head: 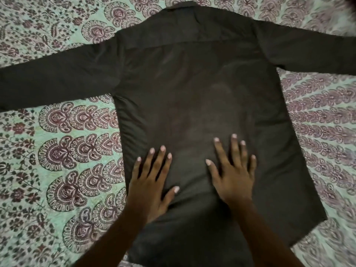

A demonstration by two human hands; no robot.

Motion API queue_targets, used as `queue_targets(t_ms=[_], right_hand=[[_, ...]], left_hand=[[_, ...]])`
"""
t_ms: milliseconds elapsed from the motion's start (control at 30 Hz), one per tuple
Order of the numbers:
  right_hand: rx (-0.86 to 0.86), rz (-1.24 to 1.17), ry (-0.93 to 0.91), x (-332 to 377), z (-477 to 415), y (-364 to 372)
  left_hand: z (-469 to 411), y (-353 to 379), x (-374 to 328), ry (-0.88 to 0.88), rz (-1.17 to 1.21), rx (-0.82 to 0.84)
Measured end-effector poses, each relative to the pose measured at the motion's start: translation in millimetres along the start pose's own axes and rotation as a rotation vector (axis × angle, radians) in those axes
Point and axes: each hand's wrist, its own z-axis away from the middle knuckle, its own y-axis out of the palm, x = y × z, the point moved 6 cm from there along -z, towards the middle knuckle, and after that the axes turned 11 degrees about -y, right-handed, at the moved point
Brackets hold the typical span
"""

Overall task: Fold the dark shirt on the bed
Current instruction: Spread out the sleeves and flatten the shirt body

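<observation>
The bed (63, 151) fills the whole view, covered with a pale green sheet printed with dark red paisley and flower shapes, and we see nothing of the room beyond it. On this sheet the dark shirt (192, 89) lies flat with its back up, the collar (181, 6) at the far end and the hem close to us, so its long axis runs straight away from our body. Both sleeves are stretched out to the sides: the left sleeve (54, 81) goes to the left edge of the view and the right sleeve (316, 51) goes to the upper right. Our left hand (152, 185) and our right hand (234, 174) rest palm down on the lower back of the shirt, fingers spread and pinching nothing, so each grip is only a flat press on the cloth. The left hand is near the left side seam, and the right hand is more toward the middle. We judge that the first fold will bring one side and its sleeve across this axis, and the left side is nearer to a hand. The picture is a little soft, so small wrinkles are hard to tell.
</observation>
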Motion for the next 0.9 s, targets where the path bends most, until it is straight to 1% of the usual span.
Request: queue_targets(t_ms=[100,167,200,233,300,333,367,400,500,567,600,667,733,800,833,900], right_hand=[[0.003,-0.091,0.194,-27,14,-3],[-0.032,-0.079,0.226,-11,18,-3],[-0.046,-0.061,0.173,8,13,-4],[-0.045,-0.042,0.059,32,13,-1],[-0.017,-0.014,-0.255,80,26,12],[-0.003,-0.004,-0.344,89,37,19],[0.000,0.004,-0.361,87,49,23],[-0.011,0.007,-0.314,76,62,25],[-0.059,-0.006,-0.036,17,106,19],[-0.031,-0.046,0.139,-23,138,14],[-0.007,-0.069,0.199,-38,150,14],[0.037,-0.100,0.268,-56,167,12],[0.020,-0.103,0.290,-58,168,5],[-0.064,-0.037,0.205,-39,152,-4],[-0.087,-0.017,0.105,-24,142,-6],[-0.043,-0.034,-0.187,8,123,1]], left_hand=[[58,15,-3,0.048,0.019,0.025],[86,23,-7,0.059,0.019,0.032],[90,24,-7,0.051,0.027,0.029],[95,25,-7,0.039,0.035,0.017],[102,28,-8,0.031,0.040,0.002],[105,31,-7,0.031,0.033,-0.001],[109,32,-7,0.036,0.027,-0.002],[115,34,-8,0.044,0.025,-0.002],[133,35,-9,0.037,0.042,0.002],[139,30,-12,0.014,0.056,0.011],[135,26,-13,-0.014,0.074,0.010],[121,14,-17,-0.084,0.114,-0.019],[105,10,-22,-0.128,0.122,-0.047],[100,17,-27,-0.134,0.082,-0.070],[103,23,-32,-0.132,0.054,-0.071],[118,34,-41,-0.130,0.016,-0.075]])
